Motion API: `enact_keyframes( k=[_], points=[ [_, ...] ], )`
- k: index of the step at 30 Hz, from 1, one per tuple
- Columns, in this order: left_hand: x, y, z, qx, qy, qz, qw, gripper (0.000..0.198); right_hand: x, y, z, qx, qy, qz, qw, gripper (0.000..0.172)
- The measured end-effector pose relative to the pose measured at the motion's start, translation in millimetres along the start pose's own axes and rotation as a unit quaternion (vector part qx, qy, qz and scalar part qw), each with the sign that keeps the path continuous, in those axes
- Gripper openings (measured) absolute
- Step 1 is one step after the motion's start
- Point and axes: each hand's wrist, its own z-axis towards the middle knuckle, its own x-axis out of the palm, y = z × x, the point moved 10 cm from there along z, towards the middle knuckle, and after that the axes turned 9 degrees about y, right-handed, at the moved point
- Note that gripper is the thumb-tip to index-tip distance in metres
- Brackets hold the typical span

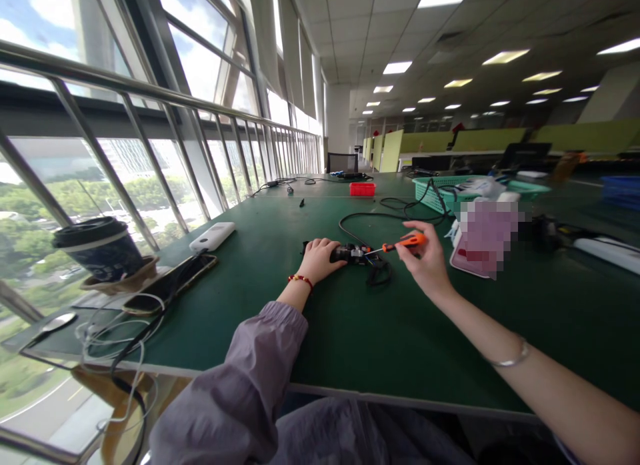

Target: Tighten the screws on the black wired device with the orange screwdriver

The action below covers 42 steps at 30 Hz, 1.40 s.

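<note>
My left hand (pixel 319 260) is closed over a black cylindrical device (pixel 342 254) lying on the green table (pixel 350 332). Silvery parts and small wires show at the device's right end, and a black cable runs from it. In my right hand (pixel 429 266) is a screwdriver (pixel 411 241) with an orange and black handle, pinched between thumb and fingers. Its thin shaft points left, with the tip at the device's exposed end; whether it sits in a screw is too small to tell. The device's left part is mostly hidden under my left hand.
A small red tray (pixel 362 189) and a green basket (pixel 434 197) with bagged items stand farther back. A partly pixelated pink item (pixel 483 245) is at right. On the left are a lidded cup (pixel 103 252), a white box (pixel 213 236), a phone (pixel 170 285) and tangled cables (pixel 120 332).
</note>
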Motion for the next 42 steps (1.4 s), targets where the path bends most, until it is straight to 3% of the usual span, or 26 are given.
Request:
enact_keyframes(
  k=[2,3,6,8,13,18,20,24,29,31,34,39,42],
  points=[
    [0.3,0.0,0.5,0.0,0.0,0.0,1.0,0.048,-0.1,1.4,-0.1,-0.007,-0.007,0.009,1.0,0.052],
    [0.4,0.0,0.7,0.001,0.0,-0.001,1.0,0.048,-0.9,-0.4,-0.4,0.004,-0.013,0.001,1.0,0.051],
    [0.8,0.2,1.0,0.0,0.001,-0.003,1.0,0.047,-1.5,-6.2,-1.6,0.038,-0.015,-0.042,0.998,0.029],
    [0.9,0.3,1.1,0.0,0.0,-0.002,1.0,0.047,0.5,-7.0,-1.5,0.036,-0.008,-0.034,0.999,0.026],
    [0.9,0.4,1.1,0.002,-0.006,0.0,1.0,0.046,-0.6,0.8,-1.5,-0.004,-0.025,0.021,0.999,0.058],
    [1.4,0.6,1.3,0.002,-0.005,-0.003,1.0,0.047,-1.9,-9.5,-1.7,0.052,-0.013,-0.021,0.998,0.028],
    [1.4,0.7,1.3,0.001,-0.005,-0.003,1.0,0.047,-1.7,-5.9,-0.8,0.024,-0.012,-0.003,1.0,0.031],
    [1.2,0.7,1.2,0.002,-0.004,-0.004,1.0,0.047,-0.2,0.4,-0.7,0.003,-0.019,0.041,0.999,0.056],
    [1.2,0.6,1.3,0.002,0.0,-0.005,1.0,0.048,3.1,-3.9,-2.5,0.056,0.004,-0.015,0.998,0.027],
    [1.2,0.7,1.4,0.001,0.001,-0.002,1.0,0.047,4.4,-0.7,-1.9,0.032,0.01,-0.001,0.999,0.031],
    [1.3,0.7,1.6,0.003,-0.001,-0.002,1.0,0.047,2.1,0.3,-1.3,0.011,-0.008,0.033,0.999,0.053],
    [1.6,1.0,1.5,0.003,0.0,-0.004,1.0,0.047,1.9,-11.7,-1.5,0.064,0.0,-0.016,0.998,0.029],
    [1.6,-0.1,1.4,0.002,0.004,-0.002,1.0,0.047,0.7,-5.0,-1.2,0.025,-0.007,0.003,1.0,0.034]
  ],
)
